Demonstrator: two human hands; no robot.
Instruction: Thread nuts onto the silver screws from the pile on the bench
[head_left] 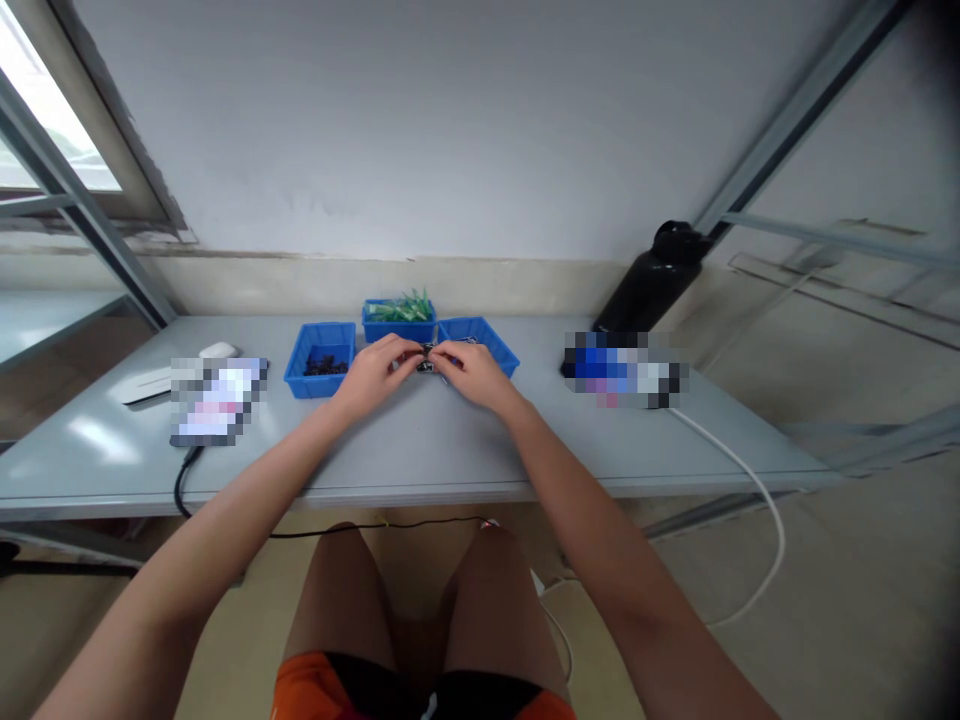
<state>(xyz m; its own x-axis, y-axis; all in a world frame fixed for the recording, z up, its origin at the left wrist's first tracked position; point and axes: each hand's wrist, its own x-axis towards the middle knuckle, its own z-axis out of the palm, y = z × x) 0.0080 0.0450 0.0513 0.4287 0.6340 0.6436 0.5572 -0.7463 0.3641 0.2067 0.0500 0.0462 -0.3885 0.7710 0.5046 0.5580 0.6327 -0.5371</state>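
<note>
My left hand (381, 372) and my right hand (474, 370) meet above the grey table (435, 450), fingertips pinched on a small dark part (426, 358) with light bits; its details are too small to tell. Beside my left hand is a blue bin (292, 372) holding small dark pieces (324, 365). Behind the hands a second blue bin (399, 330) contains green and clear strips (405, 308). A third blue bin (504, 352) lies behind my right hand, which partly hides its contents.
A phone (221, 402) with a black cable, a white case (218, 351) and a flat pale item (157, 384) lie on the left. At the right are a black bottle (651, 285) and a blurred device (622, 370) with a white cable (739, 460).
</note>
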